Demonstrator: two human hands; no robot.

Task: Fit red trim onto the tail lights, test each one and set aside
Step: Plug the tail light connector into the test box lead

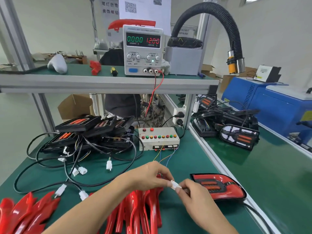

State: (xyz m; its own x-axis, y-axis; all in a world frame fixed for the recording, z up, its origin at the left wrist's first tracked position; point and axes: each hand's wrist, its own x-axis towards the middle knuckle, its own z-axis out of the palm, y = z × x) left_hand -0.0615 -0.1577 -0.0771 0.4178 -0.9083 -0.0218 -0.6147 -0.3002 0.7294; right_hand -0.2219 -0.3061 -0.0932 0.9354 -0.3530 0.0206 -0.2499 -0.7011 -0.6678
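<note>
Hands meet mid-bench: left hand (pixel 152 176) and right hand (pixel 194 193) both pinch white connector (pixel 174 184). Red-trimmed tail light (pixel 219 186) lies flat beside, long axis left-right.

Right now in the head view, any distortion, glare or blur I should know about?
Head view: wide-angle bending bows the shelf rail and bench edge; glossy red trim pieces show white glare streaks; power supply digits read clearly; the white connector between left hand and right hand looks slightly soft; lighting even, shadows faint.
</note>
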